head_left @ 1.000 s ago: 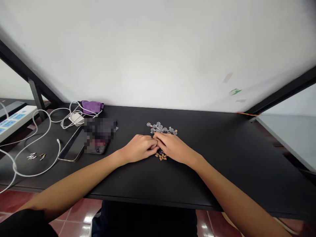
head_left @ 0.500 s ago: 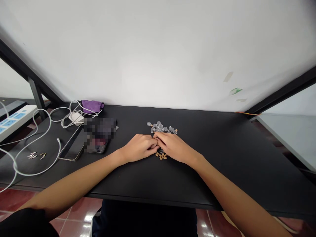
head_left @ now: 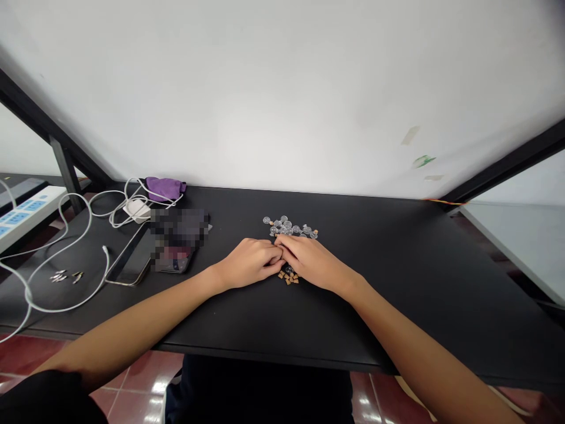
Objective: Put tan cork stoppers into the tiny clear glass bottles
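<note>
Just in front of the heap of clear plastic discs (head_left: 289, 227), your curled left hand (head_left: 248, 263) and right hand (head_left: 312, 263) meet, grip unclear; those discs look light, slippery, best pinched by the rim.

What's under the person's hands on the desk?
What lies beneath the left hand and right hand is covered; clear round discs show beyond them, and small tan pieces show nearer the person.

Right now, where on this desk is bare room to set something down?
The black desk has free room right of the right hand, up to the wall. It is crowded around the clear discs and brown pieces by the hands, and left of the left hand, by the phone and white cables.
</note>
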Motion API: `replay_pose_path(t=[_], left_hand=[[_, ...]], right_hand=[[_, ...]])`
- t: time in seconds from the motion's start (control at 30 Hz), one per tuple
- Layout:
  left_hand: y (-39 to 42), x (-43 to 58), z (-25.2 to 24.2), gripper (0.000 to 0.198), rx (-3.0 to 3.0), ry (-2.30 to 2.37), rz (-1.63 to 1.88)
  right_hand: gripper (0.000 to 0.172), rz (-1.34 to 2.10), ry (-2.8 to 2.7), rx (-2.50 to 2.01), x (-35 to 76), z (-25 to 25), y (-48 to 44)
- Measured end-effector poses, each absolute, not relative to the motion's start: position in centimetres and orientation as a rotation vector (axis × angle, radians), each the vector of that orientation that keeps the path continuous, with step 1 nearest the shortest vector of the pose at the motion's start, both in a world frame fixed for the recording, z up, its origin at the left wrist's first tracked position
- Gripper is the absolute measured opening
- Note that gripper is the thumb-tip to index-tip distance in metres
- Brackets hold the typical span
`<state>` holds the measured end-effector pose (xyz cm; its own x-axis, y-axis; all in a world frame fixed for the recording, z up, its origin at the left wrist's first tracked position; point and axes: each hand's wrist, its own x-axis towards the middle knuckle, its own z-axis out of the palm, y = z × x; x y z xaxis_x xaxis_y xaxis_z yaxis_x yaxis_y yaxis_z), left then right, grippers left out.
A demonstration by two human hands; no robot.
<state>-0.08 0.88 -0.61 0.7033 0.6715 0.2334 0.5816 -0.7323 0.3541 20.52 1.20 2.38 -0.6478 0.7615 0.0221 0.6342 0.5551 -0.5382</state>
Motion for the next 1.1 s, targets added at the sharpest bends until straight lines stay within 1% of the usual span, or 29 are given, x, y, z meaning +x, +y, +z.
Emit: replay_pose_path(t=[0.3,1.1], left_hand=[[0.76,0.00,-0.33,0.033,2.655,1.010,0.474],[0.77,-0.10,-0.35,0.034,2.640,0.971,0.512]], right_hand=[[0.021,0.724,-2.533,-1.174,20.53,2.20,1.22],[0.021,0.724,-2.547,-1.172,20.51,2.46,1.15]])
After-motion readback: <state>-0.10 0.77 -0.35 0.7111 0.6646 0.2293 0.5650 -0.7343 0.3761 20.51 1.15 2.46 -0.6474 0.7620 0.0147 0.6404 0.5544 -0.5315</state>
